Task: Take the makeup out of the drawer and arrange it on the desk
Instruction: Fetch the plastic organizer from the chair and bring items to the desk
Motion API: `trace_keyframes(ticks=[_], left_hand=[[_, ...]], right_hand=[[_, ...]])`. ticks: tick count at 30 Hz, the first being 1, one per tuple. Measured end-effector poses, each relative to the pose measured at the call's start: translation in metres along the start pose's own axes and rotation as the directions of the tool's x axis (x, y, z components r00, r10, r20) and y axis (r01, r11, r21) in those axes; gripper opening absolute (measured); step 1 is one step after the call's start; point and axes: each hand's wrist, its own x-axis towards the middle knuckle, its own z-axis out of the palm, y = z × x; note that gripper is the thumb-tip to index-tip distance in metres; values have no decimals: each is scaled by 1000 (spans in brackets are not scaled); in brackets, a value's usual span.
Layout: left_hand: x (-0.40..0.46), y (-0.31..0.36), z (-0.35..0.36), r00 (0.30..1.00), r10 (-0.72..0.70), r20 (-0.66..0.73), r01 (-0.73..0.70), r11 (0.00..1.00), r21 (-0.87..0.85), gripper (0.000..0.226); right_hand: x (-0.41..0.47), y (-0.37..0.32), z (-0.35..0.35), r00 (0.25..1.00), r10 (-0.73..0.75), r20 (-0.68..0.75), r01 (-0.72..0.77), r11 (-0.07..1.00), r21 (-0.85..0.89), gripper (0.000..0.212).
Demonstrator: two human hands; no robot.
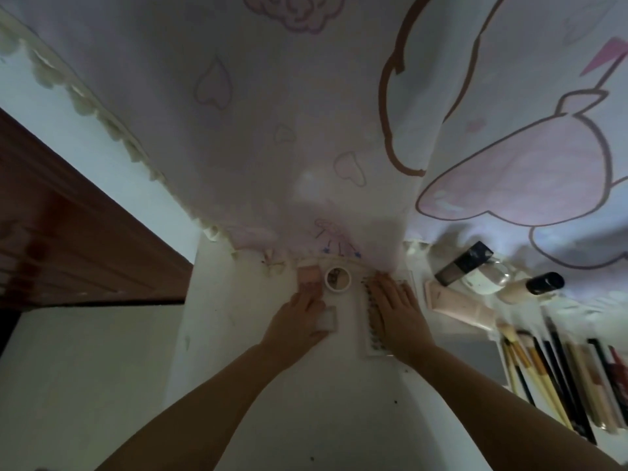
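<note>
Left hand: the left hand [300, 312] lies flat, fingers straight and pointing away from the person, over a small pale compact [327, 319] that shows at its thumb side; I cannot tell whether the thumb grips it or only rests on it.
Right hand: the right hand [396, 305] lies flat, fingers straight and together, pressing on a long clear lash tray [372, 329].
Tray axis: the tray runs lengthways away from the person, in line with the right forearm; its left edge with the row of lashes shows beside the hand, the rest is under the palm.
Pink palette: a pink palette [308, 275] sits just beyond the left fingertips, against the cloth [306, 130] hanging at the back.
Round pot: a round pot [337, 279] stands between the two hands' fingertips, just right of the palette.
Nearer hand: the left hand is nearer the palette; the pot is about equally near both.
Laid out already: bottles [531, 287], a pink tube [455, 305] and a row of brushes [557, 379] lie to the right on the tabletop [339, 402].
Drawer: not visible in this view.
Coming move, as I judge it: sliding the tray and compact into line, each along its own long axis, toward the items at the back.
</note>
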Motion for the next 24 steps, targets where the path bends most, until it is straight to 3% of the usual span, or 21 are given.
trace_keyframes(ticks=[4,9,14,19,24], left_hand=[[7,5,-2,1000,-19,20,19,1000,-5,53],[1,3,-18,999,-16,42,17,999,-29,67],[8,8,-54,994,111,-10,-111,993,-26,49],[22,41,-78,944,328,-37,-327,945,25,42],[8,100,-78,857,508,-84,-506,861,39,44]], right_hand=[[0,1,1,1000,-12,-6,12,1000,14,50],[1,2,-7,995,-11,96,7,999,44,46],[4,-1,-37,990,32,138,-51,990,132,43],[-33,-14,-65,967,254,-33,-249,962,113,39],[-112,-25,-62,790,606,-92,-599,795,97,49]])
